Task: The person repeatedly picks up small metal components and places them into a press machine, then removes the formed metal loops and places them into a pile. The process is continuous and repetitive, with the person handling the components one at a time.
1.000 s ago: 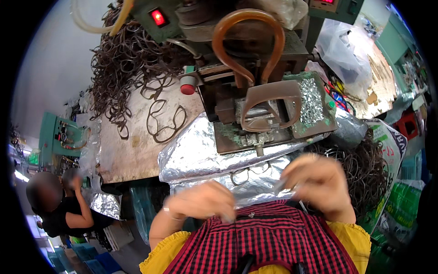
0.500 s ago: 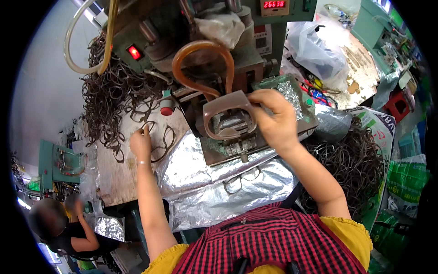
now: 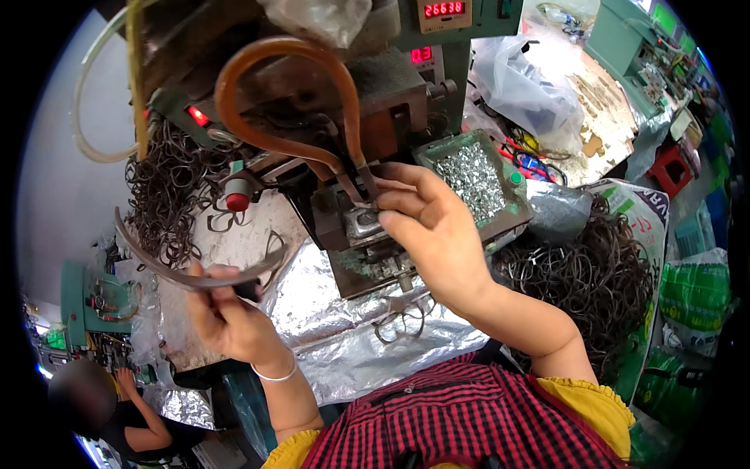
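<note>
My left hand, raised over the wooden board, pinches a curved brown eyeglass frame, seen nearly edge-on. A short dark piece juts out by its fingertips. My right hand reaches to the press, its thumb and fingers closed at the small metal die. What those fingers grip, if anything, is hidden. Just above them, the ends of a looped orange hose come down to the die. Another thin eyeglass frame lies on the silver foil in front of the press.
A red push button stands left of the die. Dark frames are heaped at the left and right. A green tray of shiny scraps sits right of the press. A co-worker is at the lower left.
The left hand has come up and nearer with the curved frame. The brown loop beside my right hand is gone from above the die, and those fingers have moved in to it.
</note>
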Motion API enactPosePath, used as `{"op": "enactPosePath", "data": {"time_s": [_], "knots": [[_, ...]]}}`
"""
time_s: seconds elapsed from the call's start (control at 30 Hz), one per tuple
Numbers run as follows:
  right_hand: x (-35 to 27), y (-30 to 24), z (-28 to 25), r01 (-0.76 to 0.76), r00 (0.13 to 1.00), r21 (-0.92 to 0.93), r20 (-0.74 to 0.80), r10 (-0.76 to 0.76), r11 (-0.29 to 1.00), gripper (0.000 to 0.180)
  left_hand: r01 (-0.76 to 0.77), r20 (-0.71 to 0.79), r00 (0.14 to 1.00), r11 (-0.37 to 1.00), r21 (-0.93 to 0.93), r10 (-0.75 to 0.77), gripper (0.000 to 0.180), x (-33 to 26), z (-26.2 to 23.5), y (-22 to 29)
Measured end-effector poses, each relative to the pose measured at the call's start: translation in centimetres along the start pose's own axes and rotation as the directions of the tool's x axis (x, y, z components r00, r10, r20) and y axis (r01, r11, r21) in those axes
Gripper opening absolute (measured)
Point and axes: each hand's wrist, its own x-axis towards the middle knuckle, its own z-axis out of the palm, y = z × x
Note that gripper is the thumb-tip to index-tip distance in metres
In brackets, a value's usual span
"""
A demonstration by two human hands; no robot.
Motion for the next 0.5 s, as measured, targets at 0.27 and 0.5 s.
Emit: {"op": "enactPosePath", "data": {"time_s": [0.27,0.5], "knots": [[-3.5,0.4,-12.9,-0.088,0.936,-0.996,-0.073,-0.344,-0.030,0.036,-0.554,0.477,0.757,0.826,0.106,0.446,0.044,-1.8,7.1,-1.1],[0.5,4.8,-15.0,0.011,0.878,-0.999,-0.007,-0.479,0.035,0.020,-0.601,0.516,0.677,0.799,-0.025,0.525,0.030,-2.3,6.9,-3.0]]}}
